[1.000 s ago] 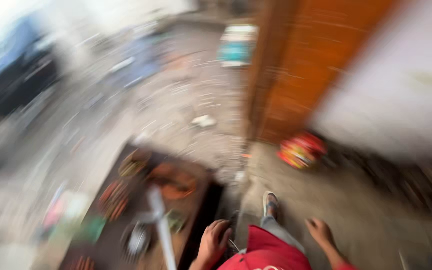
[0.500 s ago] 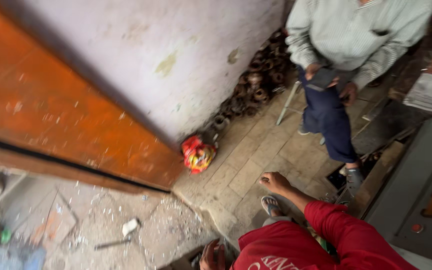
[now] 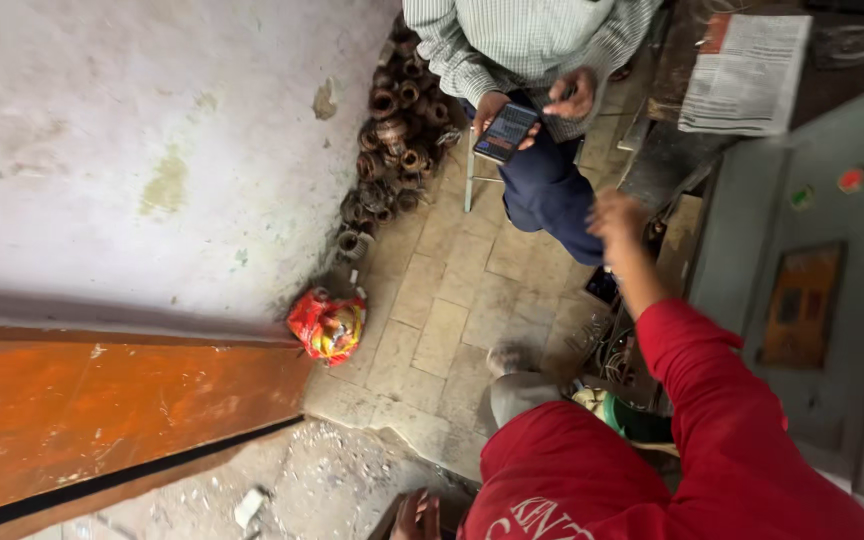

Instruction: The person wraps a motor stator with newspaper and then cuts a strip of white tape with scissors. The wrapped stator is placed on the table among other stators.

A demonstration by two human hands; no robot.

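Note:
My right hand (image 3: 617, 215) is stretched out in a red sleeve over the paved floor, near the knee of a seated person and the edge of a grey metal cabinet (image 3: 742, 230). It is blurred and I see nothing in it. My left hand (image 3: 417, 516) is low at the bottom edge, fingers resting on a dark edge, mostly cut off. My foot (image 3: 512, 362) stands on the paving stones.
A seated person (image 3: 532, 60) holds a phone (image 3: 505, 130). Rusty round metal parts (image 3: 392, 130) are piled against the white wall. A red and yellow bag (image 3: 327, 325) lies by an orange door (image 3: 102, 420). A newspaper (image 3: 747, 70) lies at top right, and tangled wires (image 3: 612, 350) by the cabinet.
The view has swung from the rubble floor and toolbox to the wall and the seated person. My right arm has lifted and reached further out toward the cabinet.

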